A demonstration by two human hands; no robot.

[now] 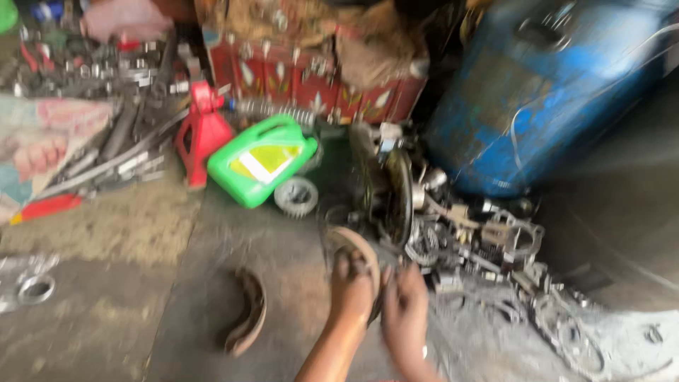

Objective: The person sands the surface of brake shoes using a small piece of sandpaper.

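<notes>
Down close I've got my left hand (351,286) curled around a curved, rusty brake shoe (356,249), fingers wrapped over its arc, while my right hand (404,315) sits just beside it, too blurred for me to tell its grip; a second worn shoe (249,320) lies on the gritty concrete (141,332) to the left. Further out there's a greasy heap of metal parts (488,247), a glossy green plastic jug (263,160), a red jack stand (202,132) and a scuffed blue drum (544,92)
</notes>
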